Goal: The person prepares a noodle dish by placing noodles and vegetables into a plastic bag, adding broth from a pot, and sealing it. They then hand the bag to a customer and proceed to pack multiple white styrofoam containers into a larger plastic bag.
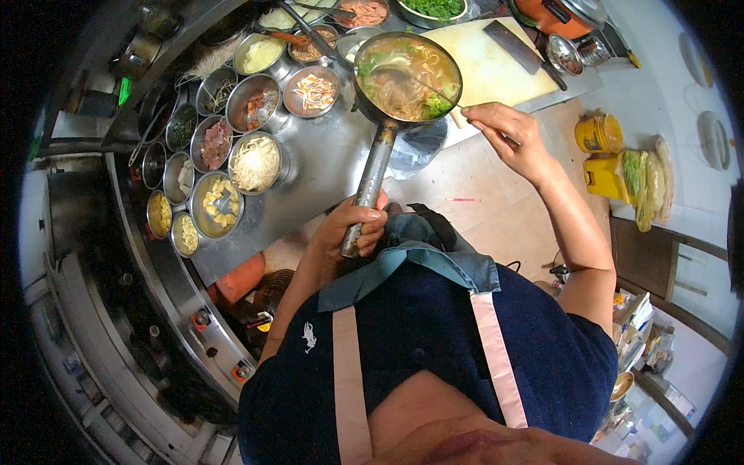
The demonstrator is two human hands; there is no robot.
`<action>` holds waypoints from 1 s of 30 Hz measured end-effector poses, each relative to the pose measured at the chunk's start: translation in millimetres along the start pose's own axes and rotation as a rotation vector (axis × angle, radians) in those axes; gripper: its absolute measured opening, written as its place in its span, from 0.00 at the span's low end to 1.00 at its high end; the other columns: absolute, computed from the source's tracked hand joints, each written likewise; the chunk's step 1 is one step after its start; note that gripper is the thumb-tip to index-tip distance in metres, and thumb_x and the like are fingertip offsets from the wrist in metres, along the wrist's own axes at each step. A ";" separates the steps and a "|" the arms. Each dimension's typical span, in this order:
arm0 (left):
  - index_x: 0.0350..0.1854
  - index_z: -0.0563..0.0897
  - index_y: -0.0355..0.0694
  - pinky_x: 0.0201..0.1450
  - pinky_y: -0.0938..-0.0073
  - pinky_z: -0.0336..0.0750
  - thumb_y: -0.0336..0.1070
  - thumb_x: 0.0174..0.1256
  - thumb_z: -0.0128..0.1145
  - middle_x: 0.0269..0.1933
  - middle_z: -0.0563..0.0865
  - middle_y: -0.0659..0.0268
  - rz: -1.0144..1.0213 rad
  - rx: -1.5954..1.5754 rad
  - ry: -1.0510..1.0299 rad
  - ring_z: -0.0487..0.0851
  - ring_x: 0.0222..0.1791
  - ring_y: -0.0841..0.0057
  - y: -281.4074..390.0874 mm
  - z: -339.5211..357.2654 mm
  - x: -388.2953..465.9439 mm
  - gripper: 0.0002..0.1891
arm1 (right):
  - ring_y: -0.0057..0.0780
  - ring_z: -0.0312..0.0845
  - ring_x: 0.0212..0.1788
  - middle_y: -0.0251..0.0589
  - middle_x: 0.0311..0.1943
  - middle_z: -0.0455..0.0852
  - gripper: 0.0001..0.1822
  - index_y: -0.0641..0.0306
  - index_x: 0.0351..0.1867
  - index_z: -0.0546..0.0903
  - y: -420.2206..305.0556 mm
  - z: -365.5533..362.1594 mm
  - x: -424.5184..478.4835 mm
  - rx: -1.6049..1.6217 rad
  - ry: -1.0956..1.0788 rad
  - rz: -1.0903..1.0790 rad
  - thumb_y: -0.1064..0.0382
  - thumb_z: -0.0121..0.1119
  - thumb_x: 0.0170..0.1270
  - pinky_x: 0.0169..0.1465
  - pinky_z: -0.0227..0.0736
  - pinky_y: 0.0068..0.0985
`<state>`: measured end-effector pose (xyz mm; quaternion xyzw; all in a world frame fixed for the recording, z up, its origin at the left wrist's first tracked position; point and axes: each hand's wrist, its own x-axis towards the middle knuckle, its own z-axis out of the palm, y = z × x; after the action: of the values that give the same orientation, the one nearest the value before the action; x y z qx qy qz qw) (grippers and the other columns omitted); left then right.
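A dark round pan (pixel 360 104) with a long metal handle holds noodle soup (pixel 401 87) with broth and green vegetables. My left hand (pixel 363 224) is wrapped around the lower end of that handle. Thumb and fingers of my right hand (pixel 505 136) pinch a thin metal utensil (pixel 436 93), whose far end dips into the soup; whether it is a ladle or a spoon, I cannot tell. Beneath the pan's right side lies a clear plastic bag or film (pixel 415 151) at the counter's edge.
Metal bowls of ingredients crowd the left, among them bean sprouts (pixel 254 163) and shredded crab stick (pixel 315 92). A cleaver (pixel 514 46) rests on a pale cutting board (pixel 465 52) behind the pan. Greens fill a bowl (pixel 433 7) at the top. The steel counter (pixel 308 168) ends before my body.
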<state>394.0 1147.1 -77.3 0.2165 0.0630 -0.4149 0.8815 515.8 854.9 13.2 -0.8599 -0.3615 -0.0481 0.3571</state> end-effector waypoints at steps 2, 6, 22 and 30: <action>0.41 0.69 0.39 0.13 0.83 0.69 0.34 0.62 0.57 0.20 0.71 0.72 0.022 0.003 0.005 0.72 0.13 0.85 -5.6 -0.1 1.5 0.11 | 0.34 0.83 0.41 0.47 0.41 0.85 0.09 0.71 0.43 0.82 7.1 -1.0 -4.0 -0.057 0.073 -0.051 0.77 0.57 0.61 0.44 0.78 0.26; 0.41 0.69 0.39 0.13 0.83 0.69 0.33 0.62 0.56 0.20 0.71 0.71 0.041 0.019 0.019 0.73 0.13 0.84 -16.1 2.8 1.9 0.11 | 0.30 0.84 0.40 0.45 0.40 0.86 0.09 0.70 0.44 0.82 25.3 2.9 -3.8 -0.056 0.211 -0.083 0.75 0.56 0.63 0.43 0.78 0.24; 0.43 0.68 0.38 0.14 0.81 0.71 0.32 0.63 0.56 0.20 0.72 0.70 0.094 0.069 0.113 0.73 0.14 0.83 -40.0 -18.1 1.8 0.12 | 0.36 0.82 0.32 0.57 0.35 0.83 0.16 0.75 0.47 0.74 81.4 55.7 -31.0 1.242 0.345 0.912 0.62 0.41 0.73 0.40 0.79 0.29; 0.42 0.68 0.39 0.14 0.79 0.72 0.32 0.60 0.58 0.19 0.73 0.69 0.164 0.231 0.317 0.74 0.13 0.81 -42.2 -21.5 -10.0 0.13 | 0.35 0.84 0.34 0.58 0.36 0.85 0.17 0.75 0.49 0.75 99.7 42.8 -37.5 1.195 0.389 0.798 0.62 0.43 0.72 0.42 0.81 0.27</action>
<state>357.0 1139.8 -107.6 0.3831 0.1349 -0.3069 0.8607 546.2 812.4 -89.0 -0.5612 0.0834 0.1387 0.8117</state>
